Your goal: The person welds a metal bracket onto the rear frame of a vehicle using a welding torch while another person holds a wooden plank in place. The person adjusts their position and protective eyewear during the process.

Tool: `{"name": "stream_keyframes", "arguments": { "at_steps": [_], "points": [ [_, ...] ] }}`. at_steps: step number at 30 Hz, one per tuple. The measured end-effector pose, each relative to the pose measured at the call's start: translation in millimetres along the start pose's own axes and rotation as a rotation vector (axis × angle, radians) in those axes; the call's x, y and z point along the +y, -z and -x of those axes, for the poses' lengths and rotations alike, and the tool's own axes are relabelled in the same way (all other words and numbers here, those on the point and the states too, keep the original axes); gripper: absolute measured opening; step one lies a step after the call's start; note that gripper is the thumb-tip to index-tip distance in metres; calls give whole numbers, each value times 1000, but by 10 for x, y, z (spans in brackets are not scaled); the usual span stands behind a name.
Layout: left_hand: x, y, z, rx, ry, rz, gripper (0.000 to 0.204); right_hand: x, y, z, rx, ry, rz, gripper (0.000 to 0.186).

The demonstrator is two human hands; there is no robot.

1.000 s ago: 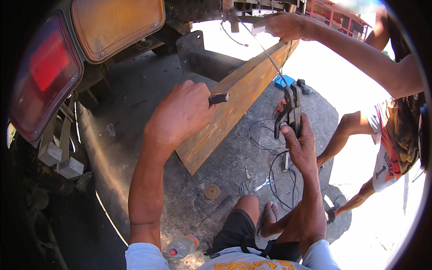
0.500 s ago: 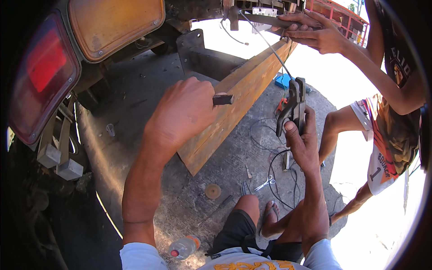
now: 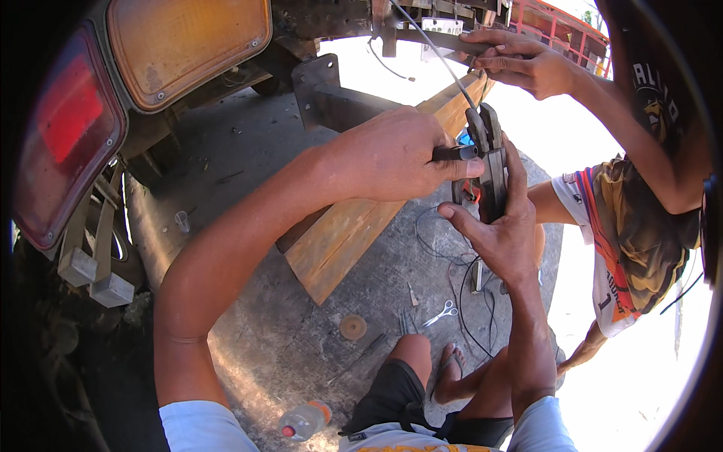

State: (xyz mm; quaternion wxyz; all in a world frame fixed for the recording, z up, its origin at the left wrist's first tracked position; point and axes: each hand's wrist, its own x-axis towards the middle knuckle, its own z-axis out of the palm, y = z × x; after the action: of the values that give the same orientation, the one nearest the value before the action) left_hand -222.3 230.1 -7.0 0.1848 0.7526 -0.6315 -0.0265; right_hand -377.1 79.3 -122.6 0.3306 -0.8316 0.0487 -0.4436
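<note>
My right hand (image 3: 497, 233) is wrapped round a dark electrode holder (image 3: 493, 184), its thumb apart at the side. From the holder's jaws a thin welding rod (image 3: 429, 41) slants up and left. My left hand (image 3: 384, 154) is closed on a short dark rod (image 3: 454, 153), whose end sticks out past the fingers. Its thumb meets the side of the holder. Below my left forearm a long brown wooden beam (image 3: 346, 248) slopes up to the right. A co-worker's hands (image 3: 520, 68) rest on a dark curved metal strip (image 3: 444, 45) near the beam's far end.
A vehicle's orange and red tail lamps (image 3: 192, 49) stand at the upper left. A steel bracket (image 3: 316, 94) juts out beside the beam. On the concrete lie scissors (image 3: 442, 313), black cables (image 3: 471, 316), a round brown disc (image 3: 352, 327) and a plastic bottle (image 3: 305, 420).
My left hand, with the dark rod, has moved right and reached the electrode holder. The holder has turned more upright and sits slightly lower. My right thumb has spread away from it.
</note>
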Motion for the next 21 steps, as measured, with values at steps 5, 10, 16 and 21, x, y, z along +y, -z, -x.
{"name": "stream_keyframes", "arguments": {
  "at_steps": [5,10,16,21],
  "points": [
    [-246,-68,-70,110,-103,52,66,13,-13,-74,-57,7,74,113],
    [-430,-90,-77,51,-137,43,55,65,-130,-91,-83,13,224,106],
    [-468,-62,-48,12,-6,-17,48,157,-289,-111,-33,37,335,102],
    [-474,-31,-46,-60,29,0,43,183,-349,-109,-30,31,331,98]
  ]
}}
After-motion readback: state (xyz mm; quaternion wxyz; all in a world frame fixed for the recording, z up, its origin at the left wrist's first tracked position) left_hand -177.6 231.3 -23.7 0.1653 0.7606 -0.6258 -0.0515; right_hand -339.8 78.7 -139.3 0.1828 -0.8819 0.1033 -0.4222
